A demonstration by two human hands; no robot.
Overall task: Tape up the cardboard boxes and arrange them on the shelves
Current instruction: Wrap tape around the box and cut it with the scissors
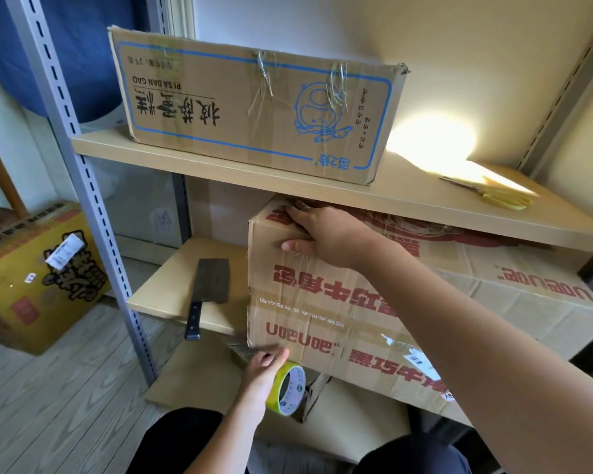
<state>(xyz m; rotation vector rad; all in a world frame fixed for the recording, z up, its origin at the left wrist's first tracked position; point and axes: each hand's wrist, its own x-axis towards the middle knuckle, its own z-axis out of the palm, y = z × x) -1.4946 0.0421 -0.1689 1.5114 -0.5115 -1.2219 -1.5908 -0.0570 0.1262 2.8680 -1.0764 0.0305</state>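
Observation:
A large brown box with red print (pixel 322 302) lies on the middle shelf (pixel 165 295), its near end sticking out past the shelf edge. My right hand (pixel 319 234) rests on the box's upper left corner, fingers spread over the top edge and thumb on the front face. My left hand (pixel 262 371) grips a roll of yellow-green tape (pixel 288 388) at the box's lower left corner. A second brown box with blue print (pixel 254 104) sits taped on the upper shelf (pixel 408 196).
A cleaver (pixel 208 292) lies on the middle shelf left of the red-print box. Yellow-handled scissors (pixel 493 195) lie on the upper shelf at right. A yellow box (pixel 35 278) stands on the floor at left. Flat cardboard (pixel 202 374) lies below the shelf. Grey uprights (pixel 79 172) frame the shelves.

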